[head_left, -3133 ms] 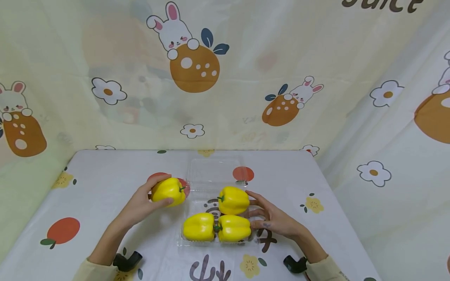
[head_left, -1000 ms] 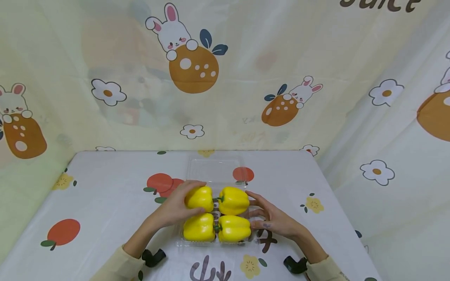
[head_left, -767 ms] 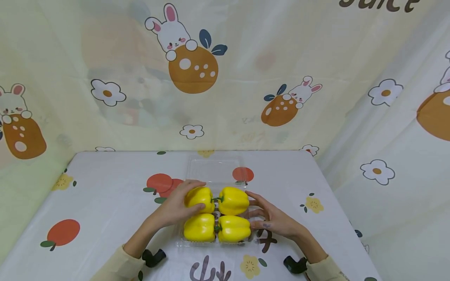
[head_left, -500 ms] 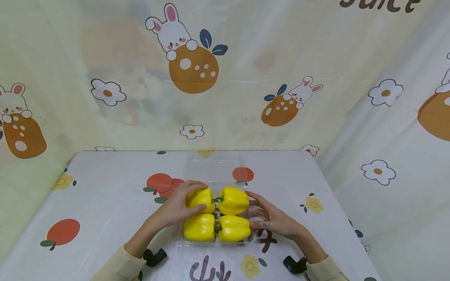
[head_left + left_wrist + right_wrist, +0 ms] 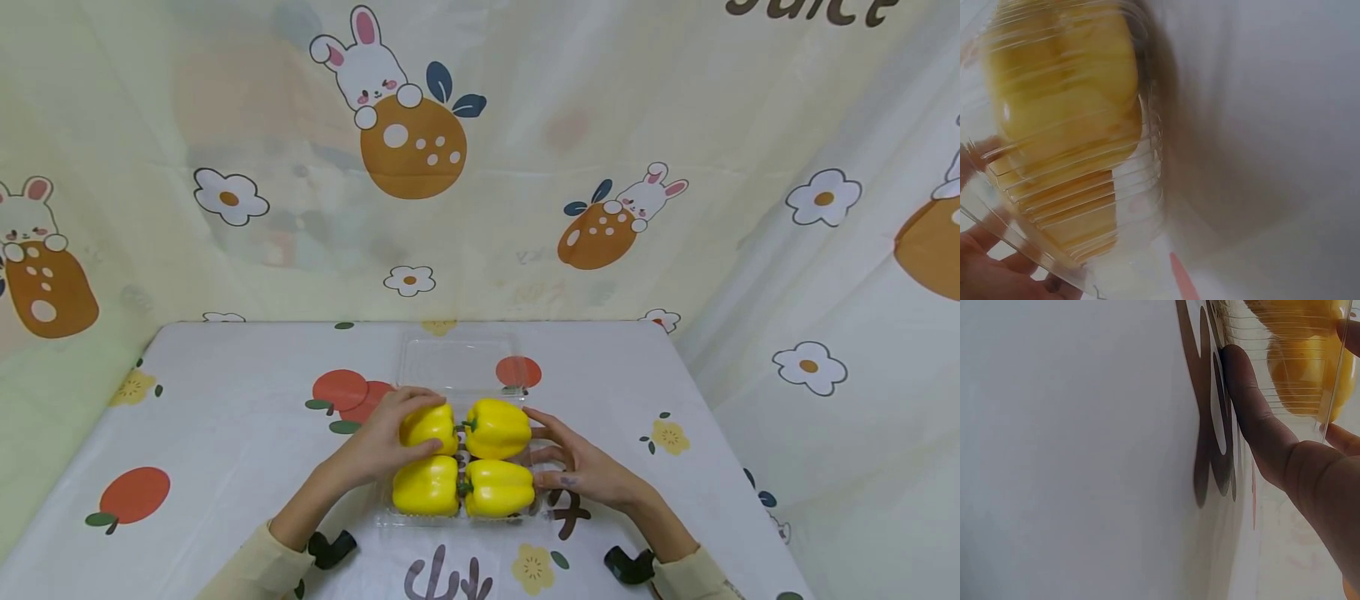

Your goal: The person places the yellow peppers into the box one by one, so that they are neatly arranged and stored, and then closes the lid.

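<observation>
In the head view a clear plastic clamshell box (image 5: 390,518) lies on the table with its lid folded back. Yellow bell peppers sit inside in two rows of two, stems toward the middle. My left hand (image 5: 378,442) grips the back left pepper (image 5: 427,427) between thumb and fingers; its outer side is hidden by the hand. My right hand (image 5: 581,467) holds the box's right side, fingertips close by the back right pepper (image 5: 498,428). In the right wrist view the thumb (image 5: 1257,406) presses along the ribbed wall. The front left pepper (image 5: 426,487) and front right pepper (image 5: 500,488) lie nearer me.
The clear lid (image 5: 457,362) lies flat behind the box. A white printed cloth (image 5: 247,392) covers the table, and a patterned curtain (image 5: 495,242) hangs behind and to the right. Black wrist devices, one at the left cuff (image 5: 332,550) and one at the right (image 5: 628,565), hang over the table.
My left hand has carried its pepper rightward from beside the box into the back left place, then shifted slightly further right. The right hand has stayed at the box's side.
</observation>
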`<state>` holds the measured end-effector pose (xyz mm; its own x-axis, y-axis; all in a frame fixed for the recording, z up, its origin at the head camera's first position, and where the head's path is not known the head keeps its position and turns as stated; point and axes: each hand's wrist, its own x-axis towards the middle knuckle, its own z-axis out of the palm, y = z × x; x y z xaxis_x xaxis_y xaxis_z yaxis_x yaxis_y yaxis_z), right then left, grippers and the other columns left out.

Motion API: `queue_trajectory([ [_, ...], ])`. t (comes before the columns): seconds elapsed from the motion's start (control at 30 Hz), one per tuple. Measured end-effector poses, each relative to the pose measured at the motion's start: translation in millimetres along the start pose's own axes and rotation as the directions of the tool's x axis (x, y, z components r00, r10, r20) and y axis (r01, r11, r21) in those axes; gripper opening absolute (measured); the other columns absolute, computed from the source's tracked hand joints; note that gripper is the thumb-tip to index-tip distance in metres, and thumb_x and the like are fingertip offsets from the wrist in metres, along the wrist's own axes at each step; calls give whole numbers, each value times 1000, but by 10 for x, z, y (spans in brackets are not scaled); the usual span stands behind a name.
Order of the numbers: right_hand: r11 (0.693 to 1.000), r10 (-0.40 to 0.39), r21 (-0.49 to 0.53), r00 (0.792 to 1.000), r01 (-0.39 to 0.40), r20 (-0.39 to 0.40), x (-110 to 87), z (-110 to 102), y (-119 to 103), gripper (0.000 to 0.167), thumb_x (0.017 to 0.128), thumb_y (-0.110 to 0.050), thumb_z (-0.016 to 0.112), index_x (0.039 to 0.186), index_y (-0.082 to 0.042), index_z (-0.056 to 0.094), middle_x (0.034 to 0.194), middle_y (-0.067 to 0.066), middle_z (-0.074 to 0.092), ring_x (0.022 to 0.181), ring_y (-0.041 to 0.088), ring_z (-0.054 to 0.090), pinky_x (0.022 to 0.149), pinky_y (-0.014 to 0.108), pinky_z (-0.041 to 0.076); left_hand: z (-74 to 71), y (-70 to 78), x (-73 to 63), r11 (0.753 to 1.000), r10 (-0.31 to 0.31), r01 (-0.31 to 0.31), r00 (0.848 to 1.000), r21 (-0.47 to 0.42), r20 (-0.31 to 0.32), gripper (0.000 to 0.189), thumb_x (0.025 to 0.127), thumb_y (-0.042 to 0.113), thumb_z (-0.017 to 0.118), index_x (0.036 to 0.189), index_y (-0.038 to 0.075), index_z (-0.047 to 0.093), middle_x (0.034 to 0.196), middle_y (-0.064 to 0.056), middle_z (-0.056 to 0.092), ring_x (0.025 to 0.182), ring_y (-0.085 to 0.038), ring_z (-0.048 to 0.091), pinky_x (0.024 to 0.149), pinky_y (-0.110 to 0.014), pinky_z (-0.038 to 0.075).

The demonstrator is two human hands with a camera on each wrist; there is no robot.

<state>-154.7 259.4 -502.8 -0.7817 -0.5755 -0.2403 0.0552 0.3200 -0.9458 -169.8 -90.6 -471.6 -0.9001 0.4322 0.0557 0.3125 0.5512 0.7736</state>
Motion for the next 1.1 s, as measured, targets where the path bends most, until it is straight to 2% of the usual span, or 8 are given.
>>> queue_trajectory([
  [0.4, 1000, 0, 14, 1000, 0, 4, 1, 4, -3, 93, 97, -22, 75, 170, -29, 17, 165, 23, 35, 144, 46, 51, 105, 53, 59, 21, -69, 4, 999, 45, -44, 999, 15, -4, 54, 92, 28, 81, 144, 20, 65, 152, -5, 57, 141, -32, 48, 116, -59, 49],
  [0.63, 1000, 3, 28, 1000, -4, 8, -1, 8, 0, 93, 98, -22, 74, 170, -29, 16, 166, 23, 35, 143, 45, 51, 105, 51, 59, 42, -73, -3, 998, 53, -53, 999, 30, 0, 55, 93, 29, 80, 145, 19, 64, 152, -7, 56, 144, -35, 45, 120, -65, 42],
  [0.83, 1000, 5, 23, 1000, -5, 4, -2, 10, -3, 93, 98, -22, 74, 170, -29, 16, 166, 23, 35, 143, 45, 51, 105, 50, 60, 50, -71, -11, 995, 74, -75, 997, 65, 6, 56, 94, 28, 80, 146, 18, 63, 153, -8, 55, 144, -35, 44, 119, -64, 44],
  [1.1, 1000, 12, 10, 1000, -12, -2, 6, 8, -3, 93, 97, -23, 75, 170, -30, 18, 166, 22, 35, 143, 45, 51, 105, 52, 59, 62, -67, -24, 990, 86, -85, 996, 110, 4, 57, 94, 26, 80, 147, 17, 62, 152, -9, 55, 144, -36, 43, 121, -67, 39],
])
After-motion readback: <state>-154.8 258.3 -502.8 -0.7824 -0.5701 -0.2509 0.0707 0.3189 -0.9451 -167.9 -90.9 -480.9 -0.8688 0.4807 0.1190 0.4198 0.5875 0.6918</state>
